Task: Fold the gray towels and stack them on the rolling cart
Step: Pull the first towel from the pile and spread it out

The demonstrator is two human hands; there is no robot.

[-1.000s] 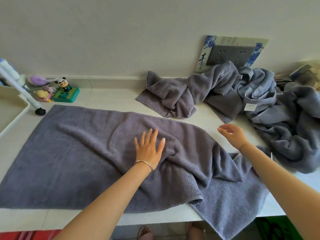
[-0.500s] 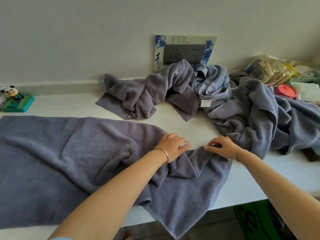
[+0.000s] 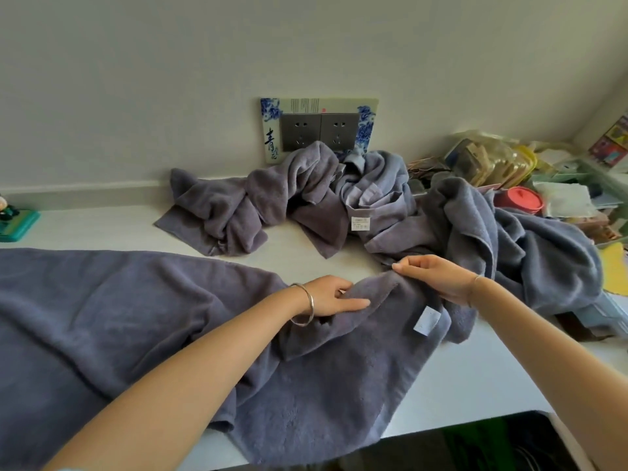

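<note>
Gray terry bath towel [image 3: 119, 317] lies spread along the white countertop [image 3: 475, 379], flat at the left as a base for folding, with its near right part hanging over the front edge. At its rumpled right end the left hand [image 3: 331, 297] rests on a raised ridge, forefinger straight; whether the tucked fingers grip cloth I cannot tell. Just beside it the right hand [image 3: 438, 278] pinches the towel's edge, probably to find the corner. Behind and to the right, a crumpled heap of unfolded gray towels [image 3: 475, 232] waits.

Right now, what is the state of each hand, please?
Left hand: pinches the spread dark gray terry towel.
Right hand: pinches the same towel's raised edge.
</note>
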